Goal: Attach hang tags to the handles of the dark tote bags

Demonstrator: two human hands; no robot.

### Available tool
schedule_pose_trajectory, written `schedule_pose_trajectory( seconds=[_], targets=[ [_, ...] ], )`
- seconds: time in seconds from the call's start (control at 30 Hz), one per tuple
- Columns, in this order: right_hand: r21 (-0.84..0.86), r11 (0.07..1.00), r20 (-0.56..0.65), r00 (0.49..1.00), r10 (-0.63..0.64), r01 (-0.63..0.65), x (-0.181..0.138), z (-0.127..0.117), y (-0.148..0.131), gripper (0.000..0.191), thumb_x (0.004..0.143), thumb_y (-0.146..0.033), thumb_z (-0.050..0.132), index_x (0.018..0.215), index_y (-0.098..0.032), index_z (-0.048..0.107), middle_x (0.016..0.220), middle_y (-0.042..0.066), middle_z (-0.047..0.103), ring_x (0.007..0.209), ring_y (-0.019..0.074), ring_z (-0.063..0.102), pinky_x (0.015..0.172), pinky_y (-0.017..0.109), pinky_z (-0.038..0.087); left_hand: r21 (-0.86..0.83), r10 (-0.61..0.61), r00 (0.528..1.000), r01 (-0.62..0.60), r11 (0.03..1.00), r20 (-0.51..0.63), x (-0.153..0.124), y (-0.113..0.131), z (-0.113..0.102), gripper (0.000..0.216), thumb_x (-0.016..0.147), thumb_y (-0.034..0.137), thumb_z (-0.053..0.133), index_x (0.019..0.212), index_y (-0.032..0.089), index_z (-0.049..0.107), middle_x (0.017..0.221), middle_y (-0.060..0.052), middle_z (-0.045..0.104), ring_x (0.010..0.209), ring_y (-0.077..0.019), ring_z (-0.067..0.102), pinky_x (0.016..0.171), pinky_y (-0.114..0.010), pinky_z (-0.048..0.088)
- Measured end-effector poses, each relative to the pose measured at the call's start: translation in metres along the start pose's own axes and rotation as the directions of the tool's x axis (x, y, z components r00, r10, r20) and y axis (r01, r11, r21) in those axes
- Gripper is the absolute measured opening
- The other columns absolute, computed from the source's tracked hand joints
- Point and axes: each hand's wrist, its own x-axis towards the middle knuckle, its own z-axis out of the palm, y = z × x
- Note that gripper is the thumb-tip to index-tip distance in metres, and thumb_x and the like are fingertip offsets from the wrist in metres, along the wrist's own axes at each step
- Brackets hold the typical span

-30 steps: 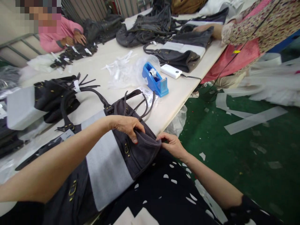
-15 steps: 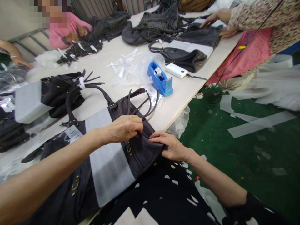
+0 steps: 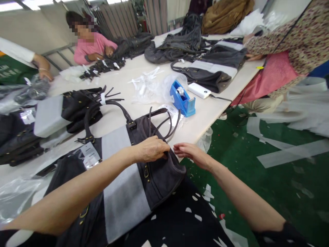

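A dark grey handbag (image 3: 159, 178) lies at the table's near edge and over my lap, with a wide pale grey band (image 3: 125, 202) across it. My left hand (image 3: 154, 149) is closed on the bag's upper edge near its right end; the fingertips are partly hidden. Just right of that edge, my right hand (image 3: 191, 154) is apart from the bag, its fingers stretched out and holding nothing. Thin dark straps (image 3: 161, 125) loop up beyond my left hand. A paper tag (image 3: 89, 154) rests on the bag below its handle (image 3: 88, 120).
A blue tape dispenser (image 3: 182, 99) and a white power bank (image 3: 199, 90) with a cable stand beyond the bag. More wrapped bags (image 3: 48, 115) are stacked at left. Co-workers handle things at the far left, far side and right. Pale strips litter the green floor (image 3: 231, 147).
My right hand has let go of the bag's end corner and lifted off it. My left hand still grips the edge. The view has tilted up, showing more of the room.
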Motion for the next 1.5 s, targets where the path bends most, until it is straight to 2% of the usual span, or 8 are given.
schedule_pose_trajectory(
  seconds=[0.17,0.37,0.57,0.93,1.03,1.2,1.27,1.5],
  targets=[
    [-0.337,0.936,-0.152,0.987,0.048,-0.097,0.039,0.024,-0.013,0.054,0.071,-0.063,0.05,0.091,-0.014,0.06,0.083,0.006,0.059,0.073,0.0158,0.051,0.057,0.024,0.039,0.147,0.003,1.0,-0.005,0.989,0.014,0.005,0.011,0.004,0.015,0.077,0.031,0.056,0.071,0.017,0.058,0.07,-0.003,0.063,0.07,-0.0172,0.056,0.064,-0.031,0.035],
    [-0.246,0.945,-0.141,0.973,0.184,-0.215,0.057,0.039,-0.015,0.062,0.066,-0.076,0.04,0.064,-0.015,0.052,0.052,-0.002,0.044,0.047,0.0081,0.034,0.046,0.021,0.024,0.339,-0.113,0.871,0.301,0.891,-0.477,-0.021,0.037,0.021,0.03,0.083,0.039,0.046,0.092,0.011,0.052,0.089,-0.01,0.057,0.081,-0.0227,0.051,0.07,-0.038,0.038],
    [-0.233,0.957,-0.149,0.978,0.144,-0.176,0.041,0.06,-0.034,0.05,0.055,-0.064,0.064,0.069,-0.016,0.063,0.06,0.001,0.058,0.061,0.0146,0.052,0.056,0.024,0.039,-0.007,-0.377,0.752,0.444,0.896,-0.541,-0.026,0.04,0.07,0.053,0.074,0.047,0.056,0.112,0.013,0.042,0.109,-0.01,0.052,0.095,-0.023,0.049,0.078,-0.035,0.043],
    [-0.318,0.907,-0.163,0.959,0.232,-0.274,0.071,0.047,0.0,0.037,0.053,-0.045,0.071,0.072,-0.014,0.064,0.068,0.005,0.067,0.071,0.0242,0.063,0.066,0.032,0.05,-0.088,-0.342,0.855,0.335,0.938,-0.39,-0.084,0.063,0.048,0.021,0.079,0.036,0.05,0.087,0.017,0.055,0.091,-0.008,0.058,0.089,-0.0229,0.052,0.07,-0.035,0.044],
    [-0.325,0.881,-0.21,0.934,0.287,-0.344,0.079,0.032,-0.011,0.035,0.053,-0.043,0.072,0.07,-0.015,0.064,0.066,0.005,0.067,0.067,0.0249,0.064,0.062,0.031,0.051,-0.204,-0.571,0.682,0.544,0.814,-0.458,-0.143,0.065,0.04,0.02,0.079,0.032,0.051,0.088,0.015,0.056,0.092,-0.009,0.058,0.091,-0.0216,0.053,0.076,-0.033,0.043],
    [-0.449,0.773,-0.41,0.872,0.268,-0.449,0.097,-0.001,-0.034,0.035,0.042,-0.041,0.075,0.063,-0.015,0.065,0.064,0.007,0.067,0.07,0.029,0.063,0.06,0.032,0.051,-0.551,-0.905,0.031,0.785,0.284,-0.424,-0.246,0.061,0.061,0.024,0.083,0.03,0.043,0.089,0.014,0.058,0.094,-0.009,0.057,0.094,-0.0209,0.052,0.084,-0.035,0.04],
    [-0.48,0.747,-0.4,0.872,0.281,-0.46,0.1,-0.008,-0.034,0.037,0.043,-0.043,0.073,0.065,-0.014,0.066,0.068,0.008,0.068,0.075,0.0315,0.063,0.063,0.034,0.051,-0.737,-0.976,-0.11,0.673,0.065,-0.187,-0.274,0.062,0.08,0.029,0.082,0.035,0.041,0.084,0.013,0.06,0.088,-0.008,0.06,0.089,-0.0207,0.054,0.081,-0.035,0.042],
    [-0.686,0.662,-0.329,0.94,0.089,-0.302,0.093,-0.012,-0.025,0.038,0.049,-0.043,0.067,0.078,-0.019,0.07,0.081,0.004,0.069,0.1,0.0336,0.056,0.08,0.033,0.05,-0.943,-0.972,0.016,-0.238,-0.232,0.236,-0.266,0.054,0.121,0.028,0.075,0.028,0.046,0.096,0.012,0.058,0.084,-0.006,0.063,0.072,-0.0136,0.058,0.061,-0.024,0.046]
  ],
)
